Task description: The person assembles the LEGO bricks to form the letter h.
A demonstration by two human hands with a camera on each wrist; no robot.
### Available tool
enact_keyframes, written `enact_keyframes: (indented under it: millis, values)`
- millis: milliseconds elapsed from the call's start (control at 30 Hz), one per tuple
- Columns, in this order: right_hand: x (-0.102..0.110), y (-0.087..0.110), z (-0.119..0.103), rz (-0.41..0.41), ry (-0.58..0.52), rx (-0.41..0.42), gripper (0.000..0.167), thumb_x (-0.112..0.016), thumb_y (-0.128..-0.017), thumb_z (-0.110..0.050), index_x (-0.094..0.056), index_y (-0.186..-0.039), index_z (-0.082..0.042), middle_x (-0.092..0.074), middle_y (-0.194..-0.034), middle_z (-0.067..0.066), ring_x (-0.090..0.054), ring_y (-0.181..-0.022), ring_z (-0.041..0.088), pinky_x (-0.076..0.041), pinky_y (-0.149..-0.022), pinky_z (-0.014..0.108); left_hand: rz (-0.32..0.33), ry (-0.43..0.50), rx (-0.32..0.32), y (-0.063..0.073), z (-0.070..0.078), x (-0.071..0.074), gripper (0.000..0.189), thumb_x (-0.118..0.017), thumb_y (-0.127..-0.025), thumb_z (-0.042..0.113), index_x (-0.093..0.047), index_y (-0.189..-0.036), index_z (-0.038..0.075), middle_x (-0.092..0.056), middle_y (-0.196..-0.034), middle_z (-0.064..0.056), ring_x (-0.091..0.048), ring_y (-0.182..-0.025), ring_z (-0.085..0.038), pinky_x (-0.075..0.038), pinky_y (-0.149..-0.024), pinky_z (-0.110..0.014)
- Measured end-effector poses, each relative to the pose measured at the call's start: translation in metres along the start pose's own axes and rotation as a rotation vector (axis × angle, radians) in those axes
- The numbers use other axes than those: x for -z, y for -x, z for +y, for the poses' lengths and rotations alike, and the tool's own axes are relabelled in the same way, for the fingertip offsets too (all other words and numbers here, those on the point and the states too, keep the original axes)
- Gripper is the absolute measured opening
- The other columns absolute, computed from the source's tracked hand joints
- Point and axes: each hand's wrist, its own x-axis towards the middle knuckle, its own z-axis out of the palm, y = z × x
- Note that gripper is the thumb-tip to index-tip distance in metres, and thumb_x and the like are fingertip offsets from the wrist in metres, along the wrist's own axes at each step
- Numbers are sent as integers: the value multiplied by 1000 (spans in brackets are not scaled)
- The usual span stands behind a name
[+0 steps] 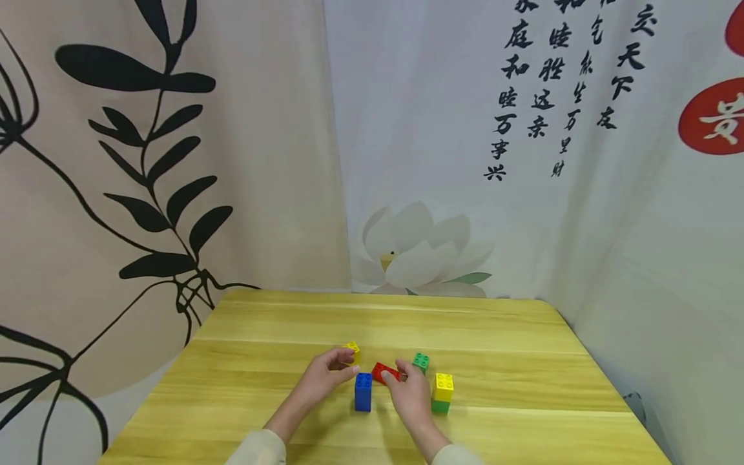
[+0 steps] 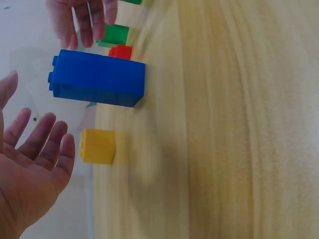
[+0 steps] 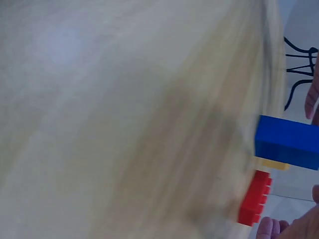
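Note:
A tall blue toy block (image 1: 363, 395) stands upright between the two hands. My left hand (image 1: 322, 378) hovers to its left with loosely spread fingers and nothing in them. Behind that hand, partly covered by it, sits a yellow brick (image 1: 352, 349); the left wrist view shows a gap between the yellow brick (image 2: 98, 146) and the fingers. My right hand (image 1: 411, 394) is over the near right end of a red brick (image 1: 380, 370), fingers relaxed. In the right wrist view the red brick (image 3: 255, 198) lies on the table beside the fingertips, not visibly gripped.
Right of the right hand, a yellow brick (image 1: 444, 385) sits on top of a green brick (image 1: 440, 407). Another green brick (image 1: 421, 361) stands farther back. All are on a wooden table (image 1: 535, 361), with printed curtains (image 1: 279, 161) behind it.

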Motion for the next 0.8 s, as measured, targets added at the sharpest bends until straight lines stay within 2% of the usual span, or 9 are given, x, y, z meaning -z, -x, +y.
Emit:
enact_keyframes:
  millis: [300, 567, 800]
  values:
    - [-3, -1, 18, 54, 66, -37, 43, -77, -86, -15, -65, -122, 5, -64, -117, 21, -62, -100, 36, -53, -82, 48, -57, 29, -29, 4, -6, -6, 44, -73, -92, 23, -61, -127, -1, -62, -122, -21, -60, -108, -32, -53, -85, -40]
    - [-6, -5, 24, 46, 96, -60, 46, -79, -84, -16, -64, -123, 5, -63, -118, 20, -61, -100, 34, -52, -83, 48, -91, 34, 15, 6, -12, -8, 47, -73, -92, 28, -61, -130, 3, -61, -126, -21, -59, -111, -32, -53, -84, -43]
    - [-12, -9, 30, 57, 158, -55, 48, -81, -82, -16, -65, -122, 4, -64, -114, 19, -61, -93, 28, -51, -79, 45, -104, 43, 37, 9, -15, -7, 48, -74, -91, 28, -60, -131, 5, -61, -127, -16, -58, -111, -33, -53, -76, -47]
